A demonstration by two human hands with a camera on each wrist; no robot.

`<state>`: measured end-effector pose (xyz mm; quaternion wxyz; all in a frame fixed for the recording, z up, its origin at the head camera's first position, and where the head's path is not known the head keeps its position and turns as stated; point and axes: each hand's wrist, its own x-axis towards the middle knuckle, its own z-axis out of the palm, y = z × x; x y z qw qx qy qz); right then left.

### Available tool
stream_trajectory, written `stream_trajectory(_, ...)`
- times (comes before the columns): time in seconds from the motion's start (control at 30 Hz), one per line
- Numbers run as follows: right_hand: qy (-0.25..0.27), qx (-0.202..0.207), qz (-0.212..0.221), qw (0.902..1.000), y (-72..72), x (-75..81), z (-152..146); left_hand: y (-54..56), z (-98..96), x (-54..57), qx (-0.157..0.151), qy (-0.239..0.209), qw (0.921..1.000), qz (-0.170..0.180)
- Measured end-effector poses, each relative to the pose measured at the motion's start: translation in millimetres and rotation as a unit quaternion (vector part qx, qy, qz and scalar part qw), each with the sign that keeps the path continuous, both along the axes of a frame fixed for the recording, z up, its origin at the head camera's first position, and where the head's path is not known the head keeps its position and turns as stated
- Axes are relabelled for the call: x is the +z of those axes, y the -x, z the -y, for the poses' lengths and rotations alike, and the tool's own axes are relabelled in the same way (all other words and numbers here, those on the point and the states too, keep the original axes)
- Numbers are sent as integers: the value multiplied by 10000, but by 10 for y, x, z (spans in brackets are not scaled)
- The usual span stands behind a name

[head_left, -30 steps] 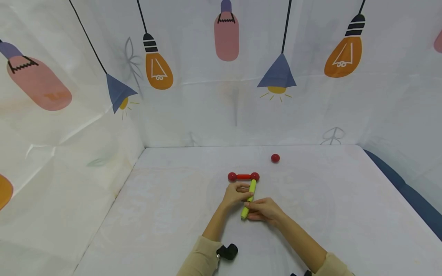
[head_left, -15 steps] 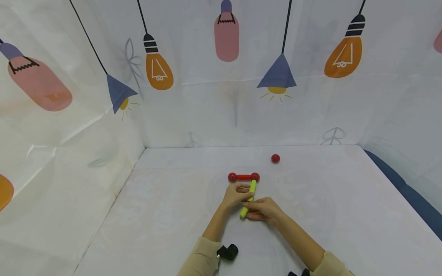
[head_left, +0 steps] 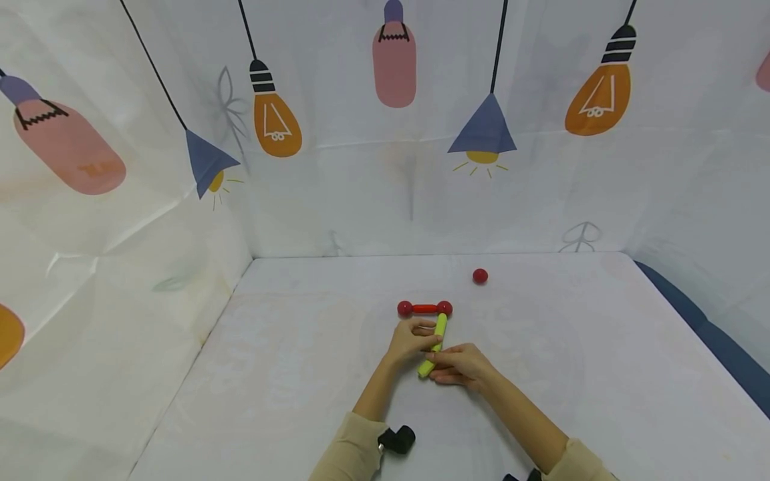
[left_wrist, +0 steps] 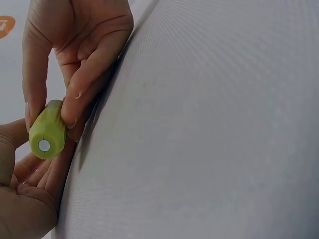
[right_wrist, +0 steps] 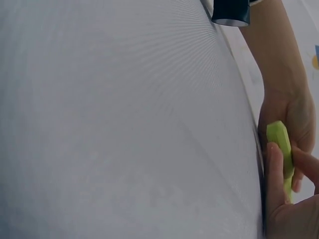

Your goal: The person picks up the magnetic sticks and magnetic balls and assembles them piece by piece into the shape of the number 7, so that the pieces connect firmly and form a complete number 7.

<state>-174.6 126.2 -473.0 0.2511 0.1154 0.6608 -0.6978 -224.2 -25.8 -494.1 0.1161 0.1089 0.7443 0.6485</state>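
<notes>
In the head view, two yellow-green magnetic rods lie nearly end to end, pointing toward the person. My left hand [head_left: 408,341] pinches the far rod [head_left: 441,325], whose far end is at a red ball [head_left: 444,308]. My right hand [head_left: 466,366] pinches the near rod [head_left: 426,369] between thumb and fingers, at a slight angle to the far one. Fingers hide the place where the rods meet. The left wrist view shows a round silver magnet in the near rod's end [left_wrist: 45,144]. A short red rod [head_left: 424,308] links that ball to a second red ball [head_left: 405,308].
A loose red ball [head_left: 479,276] lies toward the back of the white tabletop [head_left: 289,374]. Behind it hangs a white cloth [head_left: 361,194] printed with lamps and bulbs. A black wrist camera [head_left: 397,439] sits on the left sleeve.
The near rod's free end has swung slightly left and away from the person, with the right fingers. The left hand, far rod and red pieces stay put.
</notes>
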Motion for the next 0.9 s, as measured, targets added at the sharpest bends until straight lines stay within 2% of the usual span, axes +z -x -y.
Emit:
stream_trajectory(0.13, -14, 4, -15, 10000, -9, -9, -27, 13, 2, -1, -41, -65, 10000, 3)
stream_trajectory(0.33, -100, 82, -339, 9993, -17, -30, -153, 5, 1, -2, 17, -3, 10000, -9)
stream_trajectory(0.6, -272, -388, -459, 9978, 33, 18, -478, 7, -4, -24, 137, 205, 9997, 47)
stream_trajectory(0.7, -194, -536, -501, 9971, 60, 53, -604, -57, -1, 111, 146, 251, 9995, 122)
stream_trajectory(0.77, -142, -583, -565, 9966, 79, 70, -674, -59, -5, 115, 168, 281, 9993, 158)
stream_trajectory(0.83, -92, -643, -643, 9958, 97, 78, -722, -53, -9, 112, 184, 335, 9991, 181)
stream_trajectory(0.9, -100, -716, -720, 9948, 113, 74, -747, -7, -15, 13, 201, 324, 9991, 170)
